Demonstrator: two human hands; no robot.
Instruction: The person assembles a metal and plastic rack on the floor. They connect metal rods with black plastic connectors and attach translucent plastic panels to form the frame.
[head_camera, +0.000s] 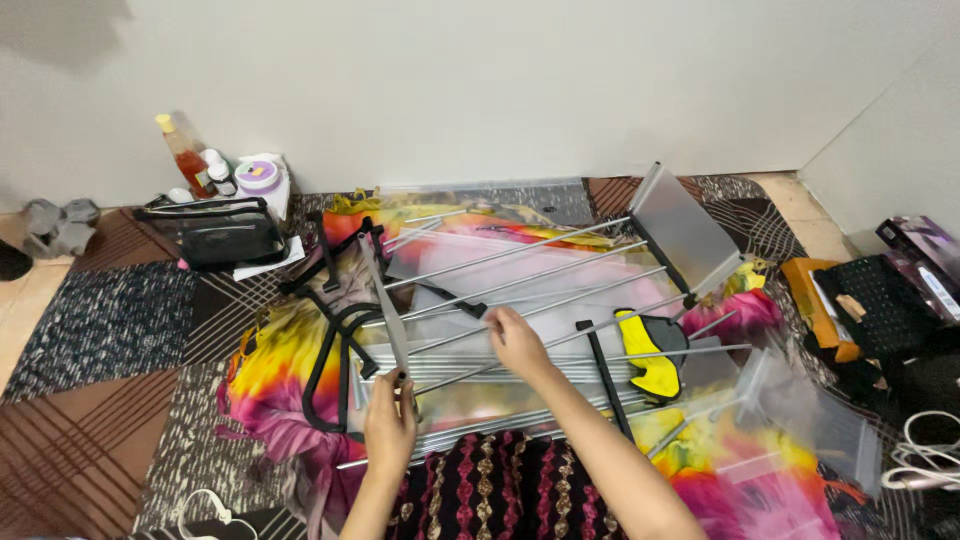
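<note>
Fingers of the left hand (388, 425) close around a grey panel (387, 310); the right hand (517, 340) pinches a metal rod (520, 250). Both parts lie over a bright cloth (275, 360), right of a black bag (222, 235).

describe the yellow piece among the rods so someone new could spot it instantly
Start at the bright floral cloth spread on the floor below the white wall, strewn with silver metal rods. Just right of the right hand lies the yellow-and-black piece. It is the only solid yellow, curved part among straight rods and frosted panels.
</note>
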